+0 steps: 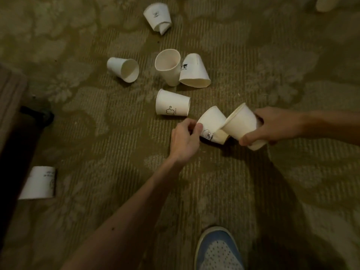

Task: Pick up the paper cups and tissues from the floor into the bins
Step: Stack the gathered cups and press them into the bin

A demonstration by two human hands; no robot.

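Observation:
White paper cups lie scattered on a patterned carpet. My left hand [185,139] pinches the rim of one tilted cup [211,123] just above the floor. My right hand [276,126] grips a second cup [241,124], which may be a stack, with its mouth pressed against the left one. Right behind them a cup [172,103] lies on its side. Further back lie a cup [123,69], a cup [169,67] and a cup [194,72]. A crushed cup [157,17] lies at the far middle. No tissues or bins show.
Another cup [39,183] lies at the left beside dark furniture [11,117]. My blue and white shoe [219,250] stands at the bottom middle. A pale object [327,3] sits at the top right corner. Open carpet [292,191] stretches to the right.

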